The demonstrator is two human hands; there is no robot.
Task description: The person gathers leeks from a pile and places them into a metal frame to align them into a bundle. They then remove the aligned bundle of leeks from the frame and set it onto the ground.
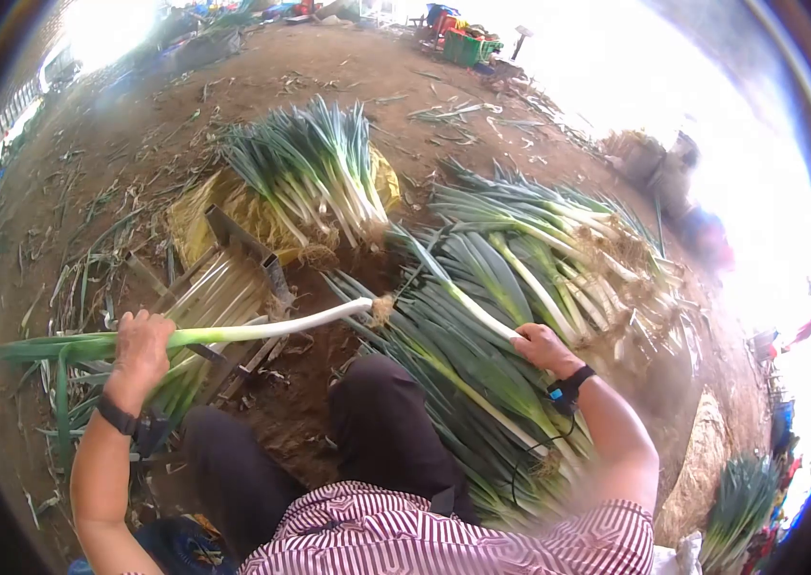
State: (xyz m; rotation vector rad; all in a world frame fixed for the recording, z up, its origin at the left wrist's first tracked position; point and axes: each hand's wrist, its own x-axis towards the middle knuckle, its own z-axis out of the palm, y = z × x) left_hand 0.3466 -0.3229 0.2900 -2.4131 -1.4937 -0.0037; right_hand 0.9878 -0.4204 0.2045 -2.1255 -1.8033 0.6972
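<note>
Left hand point(142, 345): fingers wrapped tight round one leek point(262, 330), held level above my knees, roots pointing right, leaves left. Right hand point(544, 347): fingers curled on a second leek point(484, 316) atop the leek pile point(468, 393) at my right. Beyond, wooden rack point(247, 251) with stalks. Farther, leek bundle point(314, 177) on yellow sack point(196, 213). Green crate point(466, 47) far across the dirt ground point(137, 115).

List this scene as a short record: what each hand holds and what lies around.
Ground: bare dirt, outdoors
Left hand: grips a single leek, held level
Right hand: rests on the leek pile; grip unclear
Ahead: leek bundle on a yellow sack
Near left hand: frame with leeks lying in it
</note>
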